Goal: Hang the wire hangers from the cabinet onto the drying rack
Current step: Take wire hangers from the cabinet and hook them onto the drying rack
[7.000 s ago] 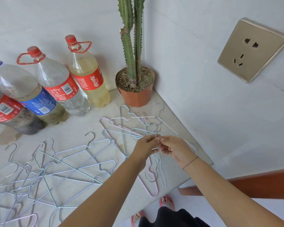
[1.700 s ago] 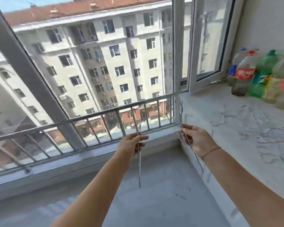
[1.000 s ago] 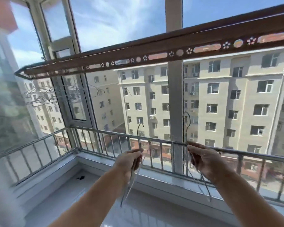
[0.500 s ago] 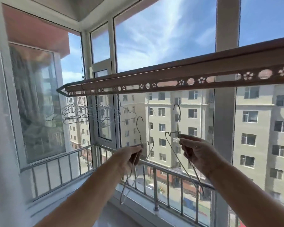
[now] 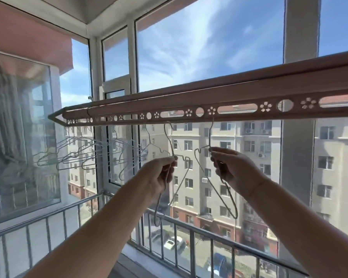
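Observation:
A brown drying rack bar with flower-shaped and oval holes runs across the view at head height. My left hand pinches the neck of one wire hanger, whose hook rises to just under the bar. My right hand pinches a second wire hanger; its hook reaches up into a hole of the bar. Several more wire hangers hang from the bar's left part.
A metal balcony railing runs below my arms. Window frames and a wide grey post stand behind the rack. Apartment blocks and parked cars lie outside. A glass pane is at the left.
I turned from the cabinet to the window. Both hands rose with their hangers toward the bar. The right hanger's hook now reaches a hole; the left hook is just under the bar.

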A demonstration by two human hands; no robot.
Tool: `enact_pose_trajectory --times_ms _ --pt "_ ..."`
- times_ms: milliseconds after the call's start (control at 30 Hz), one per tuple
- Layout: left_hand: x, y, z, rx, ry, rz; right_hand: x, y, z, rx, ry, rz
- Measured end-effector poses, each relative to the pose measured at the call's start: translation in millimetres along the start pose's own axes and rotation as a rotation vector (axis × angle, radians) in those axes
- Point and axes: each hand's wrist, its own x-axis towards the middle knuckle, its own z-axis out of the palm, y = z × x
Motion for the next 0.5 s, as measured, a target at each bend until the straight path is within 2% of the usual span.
enact_pose_trajectory --times_ms 300,500 --pt "84.2 42.5 -9.7 -0.001 -0.172 -0.04 52.1 7.9 27.5 -0.018 0.139 -0.035" --pt "121.8 42.0 -7.9 -0.039 -0.208 -0.059 68.6 24.1 26.2 -0.02 0.213 -0.006"
